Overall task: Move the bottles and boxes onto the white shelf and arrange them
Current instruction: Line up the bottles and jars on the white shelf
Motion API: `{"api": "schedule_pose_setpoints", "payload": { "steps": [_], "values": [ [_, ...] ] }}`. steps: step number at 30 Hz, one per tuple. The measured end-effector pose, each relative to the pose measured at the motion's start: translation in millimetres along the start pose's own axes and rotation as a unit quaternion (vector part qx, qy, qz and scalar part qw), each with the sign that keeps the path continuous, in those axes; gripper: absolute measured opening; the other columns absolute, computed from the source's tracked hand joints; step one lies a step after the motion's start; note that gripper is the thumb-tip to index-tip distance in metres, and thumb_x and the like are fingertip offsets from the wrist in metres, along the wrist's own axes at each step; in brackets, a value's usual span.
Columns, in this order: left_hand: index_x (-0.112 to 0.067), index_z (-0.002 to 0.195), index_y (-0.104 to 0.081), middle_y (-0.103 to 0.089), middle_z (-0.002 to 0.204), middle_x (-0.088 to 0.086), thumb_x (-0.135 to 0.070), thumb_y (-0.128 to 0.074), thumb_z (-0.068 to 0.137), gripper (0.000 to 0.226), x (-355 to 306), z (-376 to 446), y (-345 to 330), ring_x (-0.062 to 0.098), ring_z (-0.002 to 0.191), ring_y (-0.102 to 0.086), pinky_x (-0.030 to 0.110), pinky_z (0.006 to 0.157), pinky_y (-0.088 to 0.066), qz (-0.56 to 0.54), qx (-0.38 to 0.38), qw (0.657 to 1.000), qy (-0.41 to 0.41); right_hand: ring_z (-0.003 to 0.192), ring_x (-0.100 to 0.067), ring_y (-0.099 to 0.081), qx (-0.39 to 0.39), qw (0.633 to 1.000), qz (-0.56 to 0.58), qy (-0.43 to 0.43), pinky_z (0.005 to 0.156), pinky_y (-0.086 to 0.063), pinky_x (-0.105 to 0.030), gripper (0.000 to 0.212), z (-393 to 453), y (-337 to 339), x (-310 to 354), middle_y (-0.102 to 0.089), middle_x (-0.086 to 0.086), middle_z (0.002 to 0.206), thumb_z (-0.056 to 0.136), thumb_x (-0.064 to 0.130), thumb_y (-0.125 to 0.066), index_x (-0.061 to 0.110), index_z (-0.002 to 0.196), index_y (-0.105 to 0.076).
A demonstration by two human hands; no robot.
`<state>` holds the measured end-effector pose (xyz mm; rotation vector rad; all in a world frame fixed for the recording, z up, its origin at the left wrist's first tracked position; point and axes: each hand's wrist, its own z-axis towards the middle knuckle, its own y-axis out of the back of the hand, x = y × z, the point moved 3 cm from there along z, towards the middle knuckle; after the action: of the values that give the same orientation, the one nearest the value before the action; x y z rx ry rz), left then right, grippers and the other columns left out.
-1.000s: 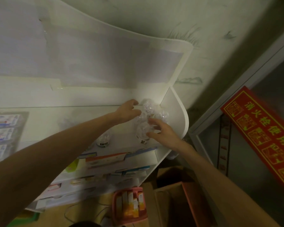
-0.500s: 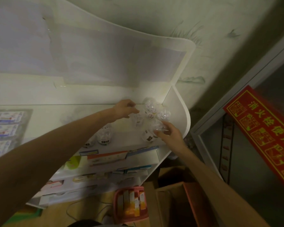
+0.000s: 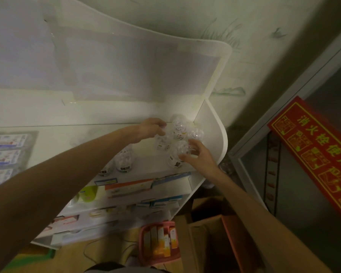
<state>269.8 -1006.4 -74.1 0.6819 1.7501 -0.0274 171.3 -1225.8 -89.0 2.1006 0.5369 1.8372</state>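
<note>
Left hand (image 3: pixel 153 129) grip and right hand (image 3: pixel 198 154) grip each grasping clear bottles (image 3: pixel 178 128) on white shelf (image 3: pixel 215 134).

Clear bottles (image 3: pixel 178 128) on white shelf (image 3: pixel 218 134)

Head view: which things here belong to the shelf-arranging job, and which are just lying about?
Job: clear bottles clustered at the white shelf corner; two more bottles further left; left hand; right hand.

Lying about: red sign; pink basket; cardboard box.

Blurred labels on clear bottles (image 3: pixel 177 134)
</note>
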Motion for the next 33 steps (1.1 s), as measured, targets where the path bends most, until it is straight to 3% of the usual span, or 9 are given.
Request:
{"api": "schedule_pose_setpoints", "payload": {
  "steps": [6,10,13,16,20,24,28,30,33],
  "values": [
    [-0.015,0.141,-0.050,-0.048,0.142,0.003,-0.019,-0.066,0.091,0.053,1.6,0.6,-2.0,0.023,0.128,-0.047,0.038,0.110,-0.040,0.040,-0.018,0.999,-0.005,0.116,-0.008,-0.055,0.006,0.998,-0.054,0.025,0.098,-0.052,-0.031,0.073,1.0,2.5,1.2,-0.056,0.008,0.133,0.080,0.035,-0.082,0.023,0.142,-0.047],
    [-0.014,0.141,-0.050,-0.050,0.138,0.002,-0.027,-0.074,0.086,0.062,0.8,1.2,-4.8,0.019,0.120,-0.050,0.031,0.101,-0.043,0.091,-0.038,0.995,-0.030,0.115,-0.008,-0.055,0.002,0.993,-0.115,0.040,0.095,-0.052,-0.030,0.071,-3.1,13.0,1.3,-0.057,0.008,0.133,0.081,0.038,-0.080,0.022,0.143,-0.047],
    [-0.014,0.137,-0.053,-0.052,0.136,0.004,-0.027,-0.076,0.085,0.058,1.8,3.4,-6.4,0.022,0.117,-0.054,0.034,0.098,-0.047,0.096,-0.059,0.993,-0.038,0.119,-0.012,-0.054,-0.011,0.985,-0.167,0.037,0.098,-0.051,-0.034,0.070,-5.3,25.1,3.4,-0.055,0.007,0.135,0.084,0.040,-0.076,0.023,0.144,-0.045],
    [-0.014,0.137,-0.053,-0.054,0.135,0.006,-0.027,-0.075,0.085,0.058,0.6,5.4,-9.4,0.024,0.115,-0.056,0.041,0.101,-0.048,0.107,-0.071,0.991,-0.036,0.126,-0.019,-0.052,-0.036,0.965,-0.258,0.039,0.101,-0.045,-0.035,0.070,-7.4,34.0,9.0,-0.053,0.002,0.140,0.087,0.044,-0.070,0.020,0.147,-0.043],
    [-0.013,0.139,-0.051,-0.052,0.137,0.008,-0.026,-0.071,0.087,0.057,-4.1,3.7,-11.5,0.025,0.118,-0.053,0.038,0.102,-0.046,0.140,-0.090,0.985,-0.044,0.125,-0.020,-0.050,-0.070,0.921,-0.375,0.080,0.099,-0.048,-0.039,0.072,-8.2,38.2,16.1,-0.045,0.001,0.143,0.088,0.052,-0.063,0.019,0.148,-0.040],
    [-0.013,0.141,-0.050,-0.048,0.139,0.010,-0.026,-0.068,0.089,0.057,-8.4,1.9,-11.3,0.028,0.123,-0.050,0.037,0.102,-0.044,0.173,-0.090,0.980,-0.046,0.129,-0.020,-0.042,-0.099,0.901,-0.396,0.145,0.109,-0.041,-0.038,0.073,-4.2,36.7,22.0,-0.047,-0.001,0.140,0.083,0.048,-0.067,0.017,0.145,-0.044],
    [-0.012,0.140,-0.051,-0.048,0.142,0.012,-0.026,-0.067,0.089,0.056,-11.9,0.3,-7.7,0.029,0.127,-0.049,0.041,0.106,-0.042,0.199,-0.087,0.975,-0.051,0.131,-0.023,-0.042,-0.118,0.905,-0.365,0.185,0.112,-0.033,-0.036,0.062,20.5,31.1,40.5,-0.051,-0.004,0.140,0.084,0.041,-0.069,0.015,0.138,-0.052],
    [-0.011,0.143,-0.048,-0.046,0.144,0.012,-0.027,-0.066,0.090,0.058,-12.6,-0.9,-6.3,0.029,0.129,-0.047,0.039,0.107,-0.040,0.219,-0.086,0.971,-0.050,0.132,-0.025,-0.044,-0.104,0.908,-0.364,0.177,0.110,-0.035,-0.037,0.062,44.0,28.6,53.8,-0.051,-0.006,0.142,0.087,0.037,-0.068,0.014,0.141,-0.050],
    [-0.008,0.147,-0.043,-0.043,0.149,0.013,-0.028,-0.064,0.093,0.062,-11.3,-3.4,-5.2,0.029,0.134,-0.043,0.035,0.110,-0.036,0.244,-0.089,0.964,-0.053,0.137,-0.029,-0.040,-0.031,0.908,-0.401,0.115,0.112,-0.036,-0.043,0.077,81.6,20.0,66.1,-0.043,-0.009,0.151,0.087,0.040,-0.070,0.015,0.151,-0.036]
  ]
}}
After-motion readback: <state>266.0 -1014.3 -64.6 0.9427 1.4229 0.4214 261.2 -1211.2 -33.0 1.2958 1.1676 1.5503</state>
